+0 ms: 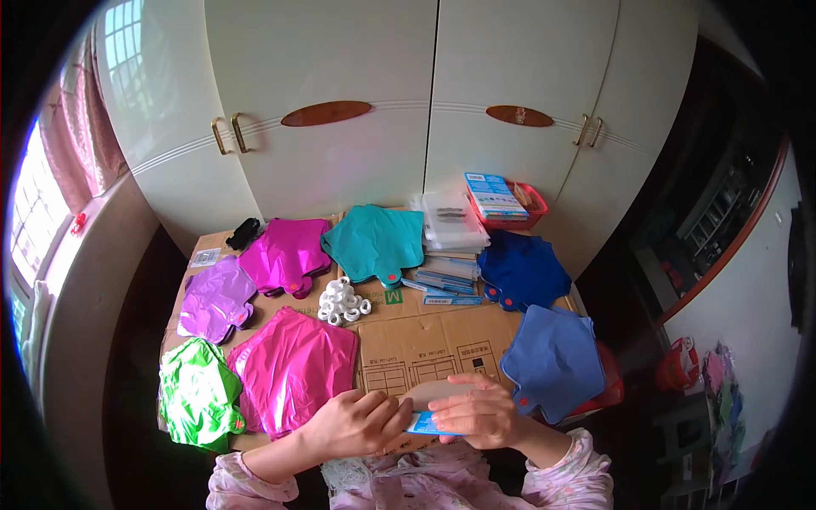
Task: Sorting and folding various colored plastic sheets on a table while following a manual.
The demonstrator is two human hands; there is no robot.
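Note:
Above the near edge of the cardboard, both my hands hold a small blue printed card (423, 422) between them. My left hand (361, 422) pinches the card's left end with the fingers curled. My right hand (478, 414) grips its right end, with some fingers extended over it. A pale grey-beige flap (432, 392) rises behind the card between my hands; whether it is part of the same card I cannot tell. Closest to my left hand lies a stack of hot-pink foil shapes (293, 370), like flat balloons. Light-blue shapes (552, 361) lie beyond my right hand.
On the cardboard (408, 340) lie green (200, 391), lilac (217, 297), magenta (285, 253), teal (374, 242) and dark-blue foil stacks (525, 270). White rolls (342, 302), blue-white cards (446, 280), clear bags (446, 223) and a red basket (535, 206) stand among them. Cabinets (340, 161) rise behind.

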